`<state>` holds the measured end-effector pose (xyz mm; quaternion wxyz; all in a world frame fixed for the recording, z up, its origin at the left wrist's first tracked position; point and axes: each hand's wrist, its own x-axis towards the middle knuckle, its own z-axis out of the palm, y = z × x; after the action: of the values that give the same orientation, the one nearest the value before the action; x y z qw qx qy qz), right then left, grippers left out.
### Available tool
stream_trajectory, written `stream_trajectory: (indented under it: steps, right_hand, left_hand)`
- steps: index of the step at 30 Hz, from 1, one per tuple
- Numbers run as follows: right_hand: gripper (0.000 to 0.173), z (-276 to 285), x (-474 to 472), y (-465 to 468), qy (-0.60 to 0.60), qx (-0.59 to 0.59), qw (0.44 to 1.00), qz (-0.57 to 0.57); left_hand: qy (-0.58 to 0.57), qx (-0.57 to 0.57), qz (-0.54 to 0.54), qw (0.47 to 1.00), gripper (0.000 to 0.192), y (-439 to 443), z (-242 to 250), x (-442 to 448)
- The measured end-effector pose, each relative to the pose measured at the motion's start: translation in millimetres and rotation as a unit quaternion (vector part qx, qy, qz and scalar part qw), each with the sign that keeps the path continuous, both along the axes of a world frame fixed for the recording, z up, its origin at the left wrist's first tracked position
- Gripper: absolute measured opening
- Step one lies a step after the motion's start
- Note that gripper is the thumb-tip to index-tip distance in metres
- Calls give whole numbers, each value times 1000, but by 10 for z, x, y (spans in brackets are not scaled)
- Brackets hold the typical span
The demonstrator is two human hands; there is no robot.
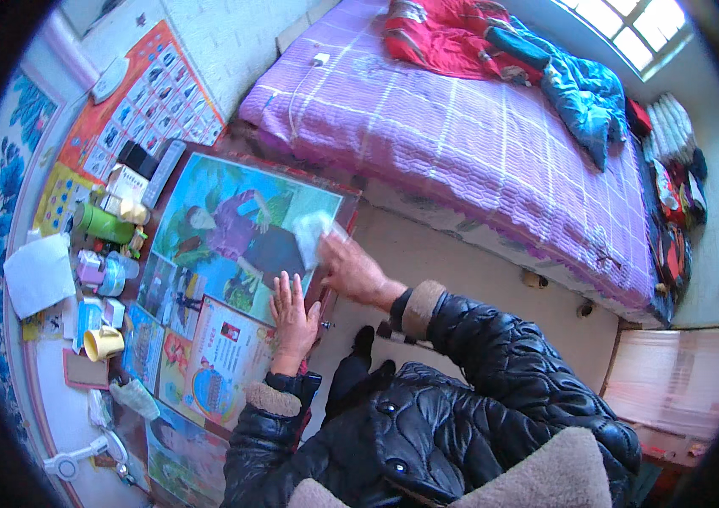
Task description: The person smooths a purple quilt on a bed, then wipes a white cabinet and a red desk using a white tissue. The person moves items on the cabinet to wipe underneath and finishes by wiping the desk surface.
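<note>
A white cloth or tissue [312,236], blurred, lies under the fingertips of my right hand [356,272] at the desk's front right part. It covers part of a large picture [251,219] of a figure in a purple top, laid flat on the desk top. My left hand [294,322] rests palm down by the desk's front edge, fingers spread, holding nothing. Beneath and beside it lie a printed certificate [229,355] and several photos. Both arms wear black quilted sleeves with fleece cuffs.
Along the desk's back stand a green bottle [103,223], a yellow mug [104,343], a remote control [164,173], a crumpled cloth [135,398] and a white desk lamp [86,454]. A bed with a purple cover [435,140] stands beyond. Red and blue quilts [578,89] lie on it.
</note>
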<state>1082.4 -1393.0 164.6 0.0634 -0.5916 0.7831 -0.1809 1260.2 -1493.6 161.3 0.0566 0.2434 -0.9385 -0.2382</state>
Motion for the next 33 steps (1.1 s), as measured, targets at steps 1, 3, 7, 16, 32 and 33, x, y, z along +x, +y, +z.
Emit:
stream_trajectory:
  steps: [1,3,7,16,32,33]
  right_hand:
    - [61,-34,112,55,-20,-71,996,40]
    - [50,-126,320,119,-42,-87,993,75]
    - [36,-252,482,217,-178,-109,970,124]
    - [23,35,145,1114,-691,-98,698,-160]
    - [33,487,-233,2196,-98,-274,949,-123]
    - [31,489,-288,2200,-86,-223,962,-134]
  left_hand:
    - [26,-2,-1,1000,72,7,-29,-62]
    - [130,35,7,991,64,38,-90,-221]
    - [173,114,1,978,51,199,-95,-389]
    - [158,466,71,868,52,933,372,-654]
    - [110,685,100,714,42,1854,564,-1408]
    - [108,706,72,696,42,1838,541,-1469]
